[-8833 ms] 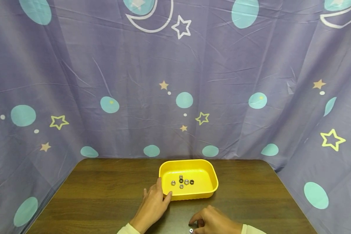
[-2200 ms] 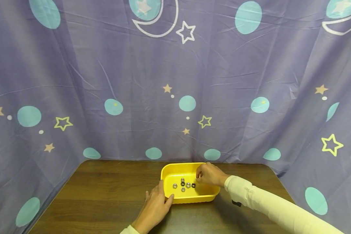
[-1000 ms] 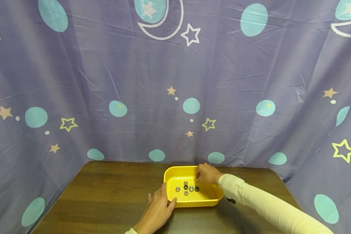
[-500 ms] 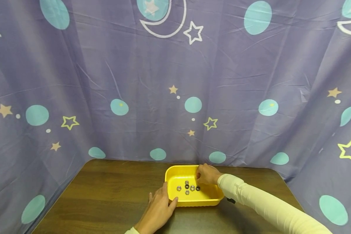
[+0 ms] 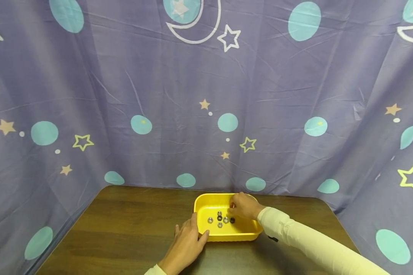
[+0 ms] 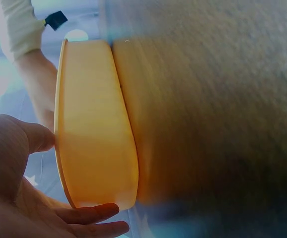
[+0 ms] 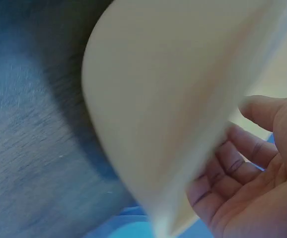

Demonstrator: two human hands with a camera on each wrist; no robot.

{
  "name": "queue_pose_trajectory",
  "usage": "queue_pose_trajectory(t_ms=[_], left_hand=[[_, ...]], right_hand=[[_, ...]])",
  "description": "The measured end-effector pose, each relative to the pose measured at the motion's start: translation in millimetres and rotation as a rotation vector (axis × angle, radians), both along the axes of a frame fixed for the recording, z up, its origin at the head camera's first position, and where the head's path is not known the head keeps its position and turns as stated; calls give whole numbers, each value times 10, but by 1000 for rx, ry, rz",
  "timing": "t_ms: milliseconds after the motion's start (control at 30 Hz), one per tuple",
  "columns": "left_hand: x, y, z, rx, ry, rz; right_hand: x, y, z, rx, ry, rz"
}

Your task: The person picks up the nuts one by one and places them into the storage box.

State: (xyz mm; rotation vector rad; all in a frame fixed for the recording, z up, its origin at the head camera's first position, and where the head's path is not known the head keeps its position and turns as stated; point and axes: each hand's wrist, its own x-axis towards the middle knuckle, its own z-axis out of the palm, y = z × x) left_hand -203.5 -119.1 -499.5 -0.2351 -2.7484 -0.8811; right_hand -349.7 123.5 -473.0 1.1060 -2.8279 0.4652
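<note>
A yellow tray [image 5: 234, 236] stands on the table with several hex nuts [image 5: 226, 220] on its floor, some silver and some dark. My left hand [image 5: 185, 244] rests on the tray's near left corner. In the left wrist view its thumb touches the rim and its straight fingers lie along the side wall. My right hand [image 5: 246, 206] reaches over the right side into the tray, beside the nuts. In the right wrist view its thumb stands apart from loosely bent fingers, no object shows in the palm, and the wall partly hides the fingertips.
The brown wooden table [image 5: 130, 225] extends around the tray. Behind it hangs a purple curtain [image 5: 179, 152] with stars and moons, close to the tray's back. My right sleeve [image 5: 306, 236] crosses over the table's right side.
Earliest, my right hand was by a small nut on the near table; it then moved into the tray. Since half a second ago its thumb and fingers have spread. The left hand stays on the corner.
</note>
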Motion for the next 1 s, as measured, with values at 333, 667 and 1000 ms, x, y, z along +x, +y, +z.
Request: queue_pose_trajectory(t_ms=[333,667,1000], left_hand=[[1,-9,-1,-10,8,17],[4,29,-2,-6,-1,19],[-3,35,14,-6,0,25]], right_hand=[[487,19,151,-92,44,73],[757,155,82,-133,9,-19],[930,323,204,-179,5,-77]])
